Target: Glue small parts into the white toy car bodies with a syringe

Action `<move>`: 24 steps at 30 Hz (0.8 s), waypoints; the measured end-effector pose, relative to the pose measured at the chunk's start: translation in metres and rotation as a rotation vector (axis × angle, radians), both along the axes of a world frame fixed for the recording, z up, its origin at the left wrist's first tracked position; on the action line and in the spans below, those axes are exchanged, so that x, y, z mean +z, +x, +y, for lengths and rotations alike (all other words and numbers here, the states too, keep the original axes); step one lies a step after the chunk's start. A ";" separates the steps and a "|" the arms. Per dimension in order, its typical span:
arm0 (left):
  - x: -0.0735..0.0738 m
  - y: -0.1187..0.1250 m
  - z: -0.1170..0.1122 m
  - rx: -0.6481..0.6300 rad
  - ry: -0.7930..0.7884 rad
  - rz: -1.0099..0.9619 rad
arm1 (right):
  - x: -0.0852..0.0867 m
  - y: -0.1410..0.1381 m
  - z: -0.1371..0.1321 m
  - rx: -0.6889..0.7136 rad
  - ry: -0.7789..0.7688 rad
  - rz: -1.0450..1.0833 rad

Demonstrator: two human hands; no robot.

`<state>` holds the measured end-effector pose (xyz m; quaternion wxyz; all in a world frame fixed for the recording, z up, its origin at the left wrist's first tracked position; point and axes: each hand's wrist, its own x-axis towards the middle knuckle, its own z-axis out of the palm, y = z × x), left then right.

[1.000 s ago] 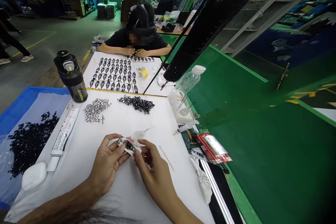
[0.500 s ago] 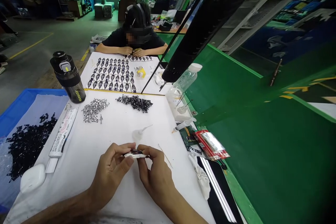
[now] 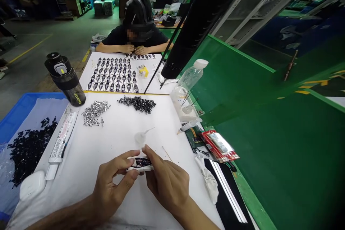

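Both my hands pinch one small silver-and-black part [image 3: 141,163] just above the white work sheet [image 3: 113,140]. My left hand [image 3: 114,185] grips its left end between thumb and forefinger. My right hand [image 3: 167,181] holds the right end, fingers curled over it. A little beyond the part lies a small clear dropper bottle [image 3: 141,136], and a thin wooden stick [image 3: 167,153] rests to the right.
Piles of silver parts [image 3: 94,112] and black parts [image 3: 138,103] lie further back. A glue tube [image 3: 62,138], dark water bottle [image 3: 65,79] and blue bin [image 3: 16,115] are on the left. A co-worker [image 3: 134,32] sits opposite behind rows of finished pieces [image 3: 114,75]. Red packets [image 3: 219,145] lie right.
The part has turned from face-up to edge-on between my fingers, and both hands have drawn it closer to me. The camera view shifted slightly.
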<state>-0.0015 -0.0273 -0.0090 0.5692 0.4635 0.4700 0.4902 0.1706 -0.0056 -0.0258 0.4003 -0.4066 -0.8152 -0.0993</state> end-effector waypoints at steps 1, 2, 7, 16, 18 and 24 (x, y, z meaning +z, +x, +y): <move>0.000 0.000 0.000 -0.013 0.008 -0.005 | -0.001 0.001 0.000 0.001 -0.002 -0.005; 0.001 0.001 0.000 -0.028 0.016 -0.012 | -0.001 0.003 0.000 0.001 -0.005 -0.011; 0.000 0.000 0.000 -0.055 0.025 -0.001 | -0.006 0.003 0.000 0.034 -0.033 -0.010; -0.011 -0.002 0.002 -0.046 0.118 -0.009 | -0.010 0.003 0.007 0.137 -0.021 0.015; -0.008 -0.001 0.003 -0.032 0.098 -0.031 | -0.009 0.004 0.008 0.158 -0.030 0.003; -0.004 0.001 0.004 0.002 0.063 -0.074 | -0.007 0.003 0.008 0.168 -0.053 -0.007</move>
